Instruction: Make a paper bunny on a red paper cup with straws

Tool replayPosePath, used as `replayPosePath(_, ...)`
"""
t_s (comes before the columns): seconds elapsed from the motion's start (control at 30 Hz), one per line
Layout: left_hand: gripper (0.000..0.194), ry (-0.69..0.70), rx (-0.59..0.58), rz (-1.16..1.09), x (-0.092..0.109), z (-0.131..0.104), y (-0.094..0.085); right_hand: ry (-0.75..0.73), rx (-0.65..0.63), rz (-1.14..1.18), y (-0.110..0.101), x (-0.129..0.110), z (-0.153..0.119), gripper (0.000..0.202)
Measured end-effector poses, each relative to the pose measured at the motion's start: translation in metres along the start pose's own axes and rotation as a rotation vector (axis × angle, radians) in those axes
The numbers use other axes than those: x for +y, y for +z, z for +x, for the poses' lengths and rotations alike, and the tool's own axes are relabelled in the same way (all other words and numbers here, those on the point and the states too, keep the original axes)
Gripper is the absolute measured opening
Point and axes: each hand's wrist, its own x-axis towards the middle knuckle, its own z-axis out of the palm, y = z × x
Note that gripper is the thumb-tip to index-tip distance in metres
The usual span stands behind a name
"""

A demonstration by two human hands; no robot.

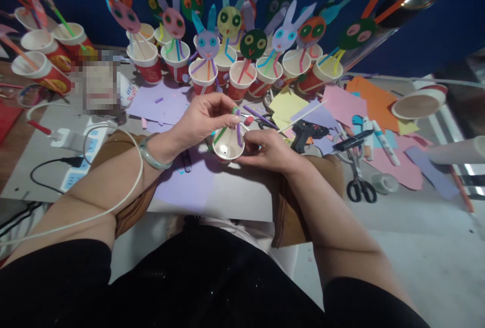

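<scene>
My right hand is wrapped round the side of a paper cup, whose white inside faces up. A green straw and a purple straw stand in the cup. My left hand is above the cup's far rim, its thumb and fingers pinching the upper ends of the straws. A bracelet is on the left wrist. Just behind the cup lies a small red cap. The outer wall of the cup is mostly hidden by the right hand.
Red cups with paper rabbit heads line the back. Purple paper lies under my left hand. On the right are a black glue gun, scissors, tape and coloured paper. A white cable crosses my left forearm.
</scene>
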Motion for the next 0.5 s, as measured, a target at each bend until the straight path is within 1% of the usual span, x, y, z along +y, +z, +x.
replayPosePath(0.13, 0.048, 0.017, -0.040, 0.013, 0.000, 0.001, -0.002, 0.014, -0.015, -0.016, -0.002, 0.001, -0.001, 0.059)
replayPosePath(0.27, 0.049, 0.053, -0.080, 0.044, 0.001, 0.002, -0.005, 0.038, 0.014, -0.011, -0.002, 0.004, -0.002, 0.065)
replayPosePath(0.37, 0.049, 0.081, -0.093, 0.094, 0.001, 0.002, -0.006, 0.046, 0.074, -0.002, 0.001, 0.007, -0.002, 0.064)
replayPosePath(0.43, 0.047, 0.095, -0.108, 0.127, 0.002, 0.002, -0.006, 0.034, 0.135, -0.009, 0.005, 0.007, 0.000, 0.058)
replayPosePath(0.5, 0.046, 0.112, -0.130, 0.143, 0.004, 0.001, -0.006, -0.013, 0.223, -0.020, 0.010, 0.004, 0.002, 0.048)
